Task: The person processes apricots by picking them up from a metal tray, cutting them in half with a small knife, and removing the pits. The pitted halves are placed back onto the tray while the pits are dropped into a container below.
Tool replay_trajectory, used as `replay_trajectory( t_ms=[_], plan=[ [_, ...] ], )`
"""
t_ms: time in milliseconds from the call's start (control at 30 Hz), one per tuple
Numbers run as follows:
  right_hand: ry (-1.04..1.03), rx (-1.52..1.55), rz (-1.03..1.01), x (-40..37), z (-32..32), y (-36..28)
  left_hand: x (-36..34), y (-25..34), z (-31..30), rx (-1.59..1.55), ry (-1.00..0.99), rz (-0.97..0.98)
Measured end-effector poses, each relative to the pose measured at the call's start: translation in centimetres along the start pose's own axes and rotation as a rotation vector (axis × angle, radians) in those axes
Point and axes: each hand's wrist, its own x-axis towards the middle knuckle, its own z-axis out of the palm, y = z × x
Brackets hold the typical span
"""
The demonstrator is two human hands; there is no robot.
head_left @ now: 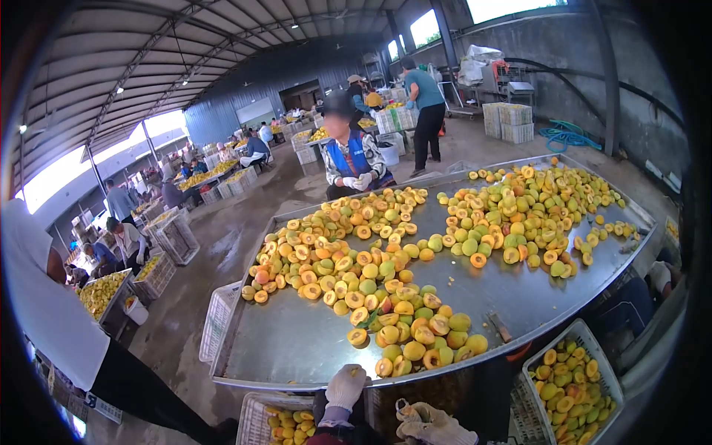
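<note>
My left hand point(346, 386), in a whitish knit glove, is at the near rim of the metal table point(282, 337), its fingers curled in. My right hand point(437, 426), gloved too, is lower and to the right, below the rim, with its fingers closed; a small loop shape shows at its fingertips, and I cannot tell what it is. Just beyond the rim lies a heap of yellow peaches point(404, 326), many cut in halves with the brown stone side showing. A short brownish tool point(499, 326) rests on the metal to the right of the heap.
Crates of peaches stand below the table, one at the right point(571, 389) and one at the left point(285, 426). Across the table sits a gloved person point(356, 159) in a blue vest. A white-clad person point(52, 297) is close at left. Further workers and crates fill the hall.
</note>
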Motion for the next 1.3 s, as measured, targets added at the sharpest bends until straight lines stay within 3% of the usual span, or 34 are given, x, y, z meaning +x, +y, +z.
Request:
replay_trajectory(
  t_ms=[733, 800, 833, 867, 900, 967, 1033, 1100, 1300],
  plan=[
    [-0.018, 0.018, 0.115, 3.2, 0.6, -2.6, 0.3, -1.5, 0.7, -0.062, 0.025, -0.005],
    [-0.031, 0.009, 0.103, 3.5, 0.8, -2.7, 0.4, -2.0, 0.6, -0.442, -0.119, -0.175],
    [-0.044, 0.018, 0.045, 3.7, 1.0, -2.9, 0.0, -1.1, -0.3, -0.444, -0.128, -0.182],
    [-0.051, 0.031, -0.01, 3.6, 1.1, -2.8, -0.5, -0.2, -1.4, -0.749, -0.187, -0.216],
    [0.015, -0.062, 0.188, 4.2, -0.3, -1.1, -1.3, 0.8, -2.6, -1.051, -0.246, -0.265],
    [0.037, -0.185, 0.105, 4.2, 0.9, -3.5, -2.5, 2.5, -4.1, -1.271, -0.307, -0.296],
    [0.11, -0.755, 0.073, 4.3, 1.2, -4.5, -3.8, 3.8, -5.1, -1.448, -0.341, -0.205],
    [0.123, -0.828, -0.027, 4.5, 1.2, -3.6, -4.7, 4.5, -5.4, -1.49, -0.341, -0.154],
    [0.173, -1.015, -0.054, 4.6, 2.1, -4.8, -6.3, 5.5, -5.6, -1.505, -0.358, -0.052]
  ],
)
